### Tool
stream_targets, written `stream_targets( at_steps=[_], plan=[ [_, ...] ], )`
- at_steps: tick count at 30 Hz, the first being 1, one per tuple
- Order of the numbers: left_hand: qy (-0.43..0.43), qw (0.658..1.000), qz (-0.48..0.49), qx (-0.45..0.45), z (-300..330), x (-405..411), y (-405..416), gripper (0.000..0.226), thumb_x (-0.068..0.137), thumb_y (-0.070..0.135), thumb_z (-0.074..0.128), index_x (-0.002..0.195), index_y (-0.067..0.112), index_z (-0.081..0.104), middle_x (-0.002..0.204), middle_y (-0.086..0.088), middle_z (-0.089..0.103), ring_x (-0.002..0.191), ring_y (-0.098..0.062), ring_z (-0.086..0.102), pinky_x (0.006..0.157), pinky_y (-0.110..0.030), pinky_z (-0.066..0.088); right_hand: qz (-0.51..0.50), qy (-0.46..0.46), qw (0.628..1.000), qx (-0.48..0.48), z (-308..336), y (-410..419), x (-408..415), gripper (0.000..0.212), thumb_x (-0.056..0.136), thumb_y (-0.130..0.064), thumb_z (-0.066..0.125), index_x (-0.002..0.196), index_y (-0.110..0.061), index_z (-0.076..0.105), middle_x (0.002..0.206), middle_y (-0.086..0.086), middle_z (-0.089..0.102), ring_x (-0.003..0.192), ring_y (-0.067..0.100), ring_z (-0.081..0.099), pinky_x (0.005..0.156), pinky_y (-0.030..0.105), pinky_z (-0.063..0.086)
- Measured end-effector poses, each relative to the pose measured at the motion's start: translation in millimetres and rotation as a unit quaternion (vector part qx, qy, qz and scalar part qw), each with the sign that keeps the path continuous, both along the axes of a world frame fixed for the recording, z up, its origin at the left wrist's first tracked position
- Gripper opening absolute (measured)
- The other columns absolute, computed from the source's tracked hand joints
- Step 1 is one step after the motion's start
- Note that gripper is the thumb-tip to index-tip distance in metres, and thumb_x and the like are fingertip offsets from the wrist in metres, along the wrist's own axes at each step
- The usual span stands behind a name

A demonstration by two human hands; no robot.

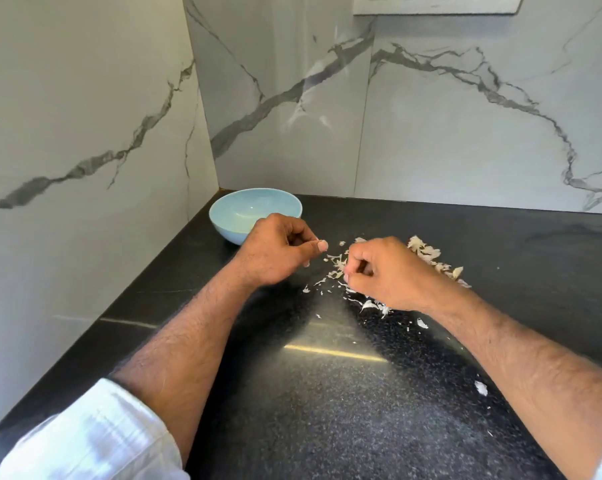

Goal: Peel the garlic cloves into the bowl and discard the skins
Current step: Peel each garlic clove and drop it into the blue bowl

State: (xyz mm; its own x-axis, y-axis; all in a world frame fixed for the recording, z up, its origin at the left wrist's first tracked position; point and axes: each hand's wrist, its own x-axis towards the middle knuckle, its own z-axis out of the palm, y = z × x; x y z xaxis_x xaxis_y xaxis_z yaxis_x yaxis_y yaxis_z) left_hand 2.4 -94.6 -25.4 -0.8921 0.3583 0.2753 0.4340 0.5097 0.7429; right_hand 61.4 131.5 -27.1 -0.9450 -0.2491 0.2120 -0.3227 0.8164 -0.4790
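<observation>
Countertop of dark speckled stone is strewn with garlic skins. Light blue bowl is set near the corner. Left hand is curled, thumb pressed to forefinger; whether anything is pinched cannot be told. Right hand is clenched over the skins, its contents hidden.

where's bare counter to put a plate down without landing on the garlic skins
Bare counter lies right of the garlic skins, toward the back wall, and near the front edge between the forearms. It is crowded around the right hand, where skins are scattered; the bowl fills the left corner.
</observation>
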Motion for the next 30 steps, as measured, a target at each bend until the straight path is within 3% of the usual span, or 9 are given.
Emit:
stream_targets(
  at_steps=[5,7,10,15,17,19,21,25,30],
  plan=[
    [-0.001,1.0,0.0,-0.03,-1,-2,3,0.022,0.093,0.043,0.081,0.085,0.023,0.078,0.068,0.004,0.076,0.069,-0.02,0.072,0.075,-0.043,0.062,-0.006,0.096,0.992,-0.087,10,2,-4,0.01,0.091,-0.014,0.074,0.083,-0.019,0.073,0.079,-0.01,0.072,0.064,0.004,0.064,0.055,0.024,0.054],
    [-0.001,0.999,0.0,-0.033,-1,-2,3,0.022,0.093,0.043,0.081,0.085,0.023,0.078,0.068,0.003,0.075,0.067,-0.017,0.072,0.075,-0.041,0.061,0.02,0.028,0.999,-0.011,-4,-3,-1,0.015,0.091,-0.013,0.072,0.078,-0.021,0.069,0.073,-0.008,0.069,0.06,0.004,0.061,0.056,0.034,0.052],
    [-0.002,1.0,0.002,-0.028,0,0,3,0.021,0.093,0.042,0.081,0.086,0.022,0.078,0.068,0.003,0.076,0.063,-0.014,0.069,0.07,-0.035,0.057,0.019,0.017,0.999,0.041,-9,-1,-1,0.016,0.092,-0.014,0.071,0.079,-0.023,0.07,0.075,-0.013,0.065,0.062,0.0,0.059,0.057,0.027,0.044],
    [-0.012,1.0,0.002,-0.024,2,1,4,0.019,0.094,0.041,0.081,0.088,0.023,0.078,0.071,0.004,0.076,0.064,-0.008,0.067,0.069,-0.032,0.057,-0.033,0.114,0.979,-0.166,12,3,1,0.008,0.095,-0.019,0.076,0.089,-0.023,0.073,0.08,-0.007,0.074,0.062,0.018,0.065,0.055,0.034,0.053],
    [-0.025,1.0,-0.01,0.004,2,2,8,0.014,0.093,0.036,0.083,0.089,0.023,0.079,0.075,0.003,0.078,0.069,-0.013,0.07,0.071,-0.033,0.059,-0.032,0.046,0.957,-0.285,11,3,3,0.003,0.094,-0.013,0.078,0.095,-0.016,0.076,0.082,0.003,0.076,0.064,0.019,0.066,0.06,0.031,0.056],
    [-0.044,0.997,-0.026,0.059,2,4,13,0.01,0.092,0.03,0.085,0.091,0.021,0.081,0.079,0.0,0.078,0.067,-0.015,0.066,0.065,-0.031,0.055,-0.017,-0.055,0.894,-0.444,10,4,4,0.013,0.092,-0.004,0.076,0.105,-0.004,0.076,0.09,0.018,0.077,0.075,0.022,0.069,0.069,0.031,0.058],
    [-0.05,0.992,-0.045,0.104,1,8,19,0.006,0.092,0.025,0.085,0.093,0.02,0.081,0.081,-0.004,0.078,0.065,-0.015,0.059,0.061,-0.031,0.051,-0.007,-0.103,0.847,-0.522,9,8,6,0.022,0.088,-0.001,0.074,0.11,0.003,0.074,0.098,0.025,0.076,0.083,0.025,0.071,0.073,0.031,0.06],
    [-0.054,0.983,-0.086,0.154,4,14,26,0.007,0.094,0.021,0.083,0.097,0.016,0.082,0.089,-0.01,0.079,0.069,-0.023,0.059,0.062,-0.034,0.051,0.0,-0.104,0.841,-0.53,8,13,8,0.032,0.08,-0.01,0.079,0.109,0.002,0.075,0.1,0.03,0.075,0.083,0.027,0.071,0.073,0.031,0.061],
    [-0.056,0.982,-0.106,0.147,4,17,30,0.009,0.094,0.02,0.082,0.099,0.012,0.081,0.088,-0.007,0.08,0.065,-0.019,0.06,0.061,-0.03,0.052,-0.027,-0.081,0.86,-0.503,3,14,6,0.024,0.083,-0.01,0.081,0.105,-0.002,0.078,0.089,0.02,0.075,0.076,0.022,0.068,0.07,0.031,0.059]
  ],
)
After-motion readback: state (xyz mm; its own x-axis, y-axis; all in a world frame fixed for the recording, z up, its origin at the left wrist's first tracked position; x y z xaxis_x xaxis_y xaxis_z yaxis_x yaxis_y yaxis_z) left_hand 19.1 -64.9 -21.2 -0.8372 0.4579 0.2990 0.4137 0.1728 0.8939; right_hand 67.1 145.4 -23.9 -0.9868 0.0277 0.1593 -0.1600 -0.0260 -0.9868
